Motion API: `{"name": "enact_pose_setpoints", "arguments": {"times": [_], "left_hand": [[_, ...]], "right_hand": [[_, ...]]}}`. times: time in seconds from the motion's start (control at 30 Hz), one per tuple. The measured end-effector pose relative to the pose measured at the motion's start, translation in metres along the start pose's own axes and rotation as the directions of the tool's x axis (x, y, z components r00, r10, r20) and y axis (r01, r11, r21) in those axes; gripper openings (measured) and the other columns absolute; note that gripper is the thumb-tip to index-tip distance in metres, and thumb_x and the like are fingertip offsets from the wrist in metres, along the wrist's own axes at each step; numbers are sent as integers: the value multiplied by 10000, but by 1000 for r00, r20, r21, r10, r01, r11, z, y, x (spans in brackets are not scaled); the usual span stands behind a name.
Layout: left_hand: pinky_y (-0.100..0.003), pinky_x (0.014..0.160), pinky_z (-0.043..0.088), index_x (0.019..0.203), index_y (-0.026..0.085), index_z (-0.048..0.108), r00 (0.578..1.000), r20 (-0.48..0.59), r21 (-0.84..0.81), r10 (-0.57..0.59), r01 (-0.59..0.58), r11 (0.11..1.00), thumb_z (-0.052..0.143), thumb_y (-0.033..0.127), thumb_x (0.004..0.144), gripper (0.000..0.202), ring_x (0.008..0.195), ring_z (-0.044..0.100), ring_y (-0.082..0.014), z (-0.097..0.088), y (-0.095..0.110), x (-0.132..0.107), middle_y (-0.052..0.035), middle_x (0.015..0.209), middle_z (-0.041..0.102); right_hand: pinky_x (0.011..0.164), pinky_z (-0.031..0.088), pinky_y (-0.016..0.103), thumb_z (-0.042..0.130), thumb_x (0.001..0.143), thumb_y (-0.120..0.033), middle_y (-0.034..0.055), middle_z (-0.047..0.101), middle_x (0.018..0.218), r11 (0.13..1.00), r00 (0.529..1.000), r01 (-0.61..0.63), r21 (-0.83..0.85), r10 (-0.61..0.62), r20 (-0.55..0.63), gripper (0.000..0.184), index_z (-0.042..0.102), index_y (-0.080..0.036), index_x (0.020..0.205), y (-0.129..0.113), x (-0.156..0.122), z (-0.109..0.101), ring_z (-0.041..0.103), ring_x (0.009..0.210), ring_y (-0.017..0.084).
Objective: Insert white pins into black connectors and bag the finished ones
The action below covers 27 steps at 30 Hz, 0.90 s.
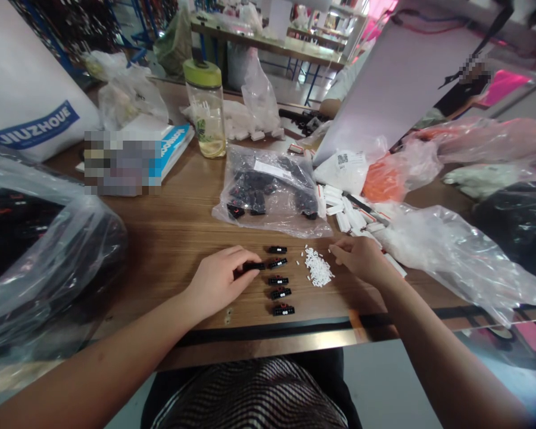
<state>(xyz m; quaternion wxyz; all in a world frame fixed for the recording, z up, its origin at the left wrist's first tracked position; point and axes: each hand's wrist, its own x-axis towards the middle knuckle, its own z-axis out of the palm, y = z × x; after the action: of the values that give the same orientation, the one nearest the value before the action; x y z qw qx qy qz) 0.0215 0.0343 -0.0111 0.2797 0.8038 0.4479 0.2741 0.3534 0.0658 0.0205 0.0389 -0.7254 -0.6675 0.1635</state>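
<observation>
My left hand (218,275) pinches a black connector housing (254,266) between thumb and fingers, just above the wooden table. Right beside it, several like black connector housings (278,280) lie in a column, each with small white spots on its face and some with a bit of red. A loose heap of tiny white plugs (318,268) is spread to the right of that column. At the heap's right edge, my right hand (356,255) has its thumb and finger pressed together. Whatever may sit between those fingertips is too small to make out.
Behind the column lies a clear bag of black parts (272,190). White rectangular pieces (346,211) and a crumpled clear bag (446,250) crowd the right. A green-lidded bottle (205,110) stands at the back, and a large plastic bag (49,238) fills the left.
</observation>
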Motion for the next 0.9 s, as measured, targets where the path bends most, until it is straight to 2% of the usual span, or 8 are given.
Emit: {"name": "enact_pose_setpoints", "arguments": {"times": [0.1,0.2,0.33,0.47,0.57,0.67,0.9], "left_hand": [[-278,670,480,1009,253,667,1000,-1,-4,-3,3,1000,611,261,916,110,768,610,-161,0,-1,0,2,902,666],[-291,691,482,1007,248,667,1000,-7,-4,0,0,1000,612,258,915,107,767,608,-161,0,0,0,2,910,672],[-303,726,487,1015,245,667,1000,-5,-14,2,-2,1000,613,260,918,113,770,611,-154,0,0,1,6,931,680],[-301,733,485,1026,243,669,1000,-1,-17,-2,2,1000,608,255,923,120,776,612,-151,0,0,1,5,939,680],[-298,723,482,1035,246,668,1000,13,-11,-15,15,1000,618,258,921,125,771,609,-152,1,-1,0,5,935,680],[-309,742,480,1036,240,662,999,17,0,-27,27,1000,639,252,910,128,779,612,-154,1,-2,-1,4,956,690],[-305,735,474,1020,235,644,999,9,5,-48,48,999,675,226,887,137,774,616,-153,0,-1,0,14,915,694]], "right_hand": [[525,400,294,569,825,-437,12,696,586,998,999,-4,67,2,33,311,747,-207,714,9,4,-2,591,520,166],[608,459,294,619,804,-407,17,762,767,986,997,70,155,-72,8,244,777,-223,822,16,5,-1,670,701,195],[697,497,318,621,834,-388,26,771,868,957,979,203,206,-190,-80,228,784,-231,863,21,3,6,683,777,206],[763,510,335,608,874,-369,41,757,928,938,933,324,122,-295,-207,220,777,-231,898,23,-6,15,684,822,208],[781,516,344,581,900,-360,58,748,974,941,916,333,55,-309,-255,236,772,-226,937,24,-13,20,687,858,217],[792,516,344,573,902,-359,63,738,968,935,915,343,90,-311,-256,243,768,-219,942,27,-15,22,682,877,218],[803,504,338,624,845,-364,44,756,947,957,957,223,188,-178,-227,205,766,-219,878,24,-11,22,688,884,218]]}}
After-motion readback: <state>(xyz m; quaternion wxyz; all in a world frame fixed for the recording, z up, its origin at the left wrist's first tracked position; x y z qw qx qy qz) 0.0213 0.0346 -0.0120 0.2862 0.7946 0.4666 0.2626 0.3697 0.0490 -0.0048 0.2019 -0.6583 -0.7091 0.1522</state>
